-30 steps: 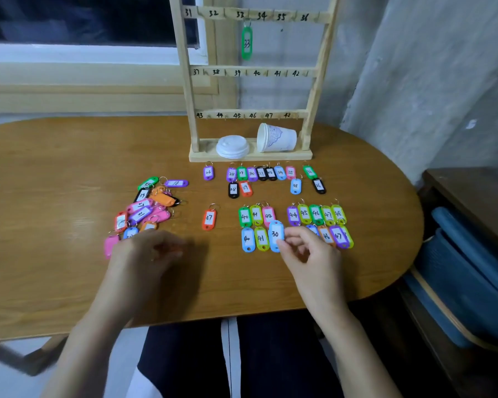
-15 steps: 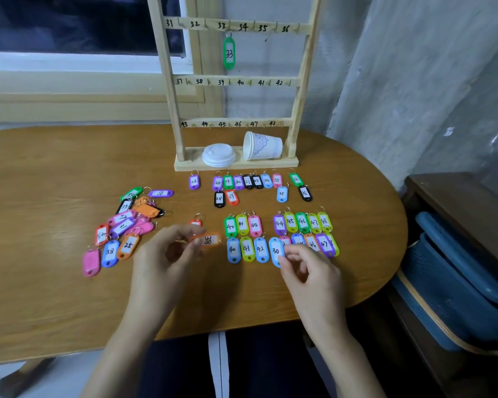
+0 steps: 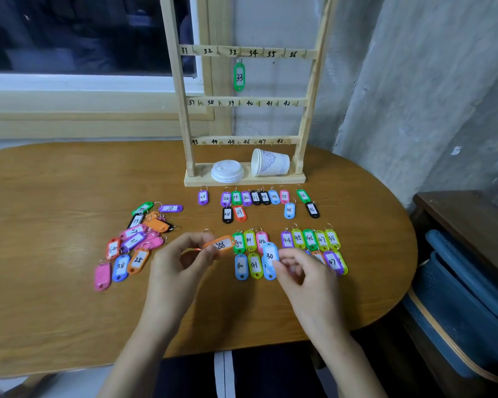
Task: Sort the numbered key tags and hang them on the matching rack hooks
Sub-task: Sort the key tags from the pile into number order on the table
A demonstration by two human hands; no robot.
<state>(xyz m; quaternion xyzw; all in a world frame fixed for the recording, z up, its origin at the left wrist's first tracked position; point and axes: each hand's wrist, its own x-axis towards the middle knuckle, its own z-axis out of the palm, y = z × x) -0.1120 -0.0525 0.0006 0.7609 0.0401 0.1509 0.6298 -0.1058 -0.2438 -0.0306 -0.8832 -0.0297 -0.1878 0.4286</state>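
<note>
Brown oval wooden table fills most of the view, and above its near half both hands are busy: the left hand pinches an orange plastic key tag marked 38 between thumb and fingertips, holding it flat just left of the near rows, while the right hand pinches a light blue plastic key tag marked 30 by its lower end, upright over those same rows. Around them lie the near rows of green, yellow, pink and purple tags, laid in order from 40 up to 48, and farther back a second sorted row runs from 26 to 36 just in front of the rack's base. To the left a loose heap of mixed tags lies unsorted. On the tall pale wooden rack only one green tag marked 33 hangs; every other hook in view is bare. A white paper cup on its side and a white plastic lid rest on the rack's base. By my judgement sorting is well past half and hanging has barely begun
</note>
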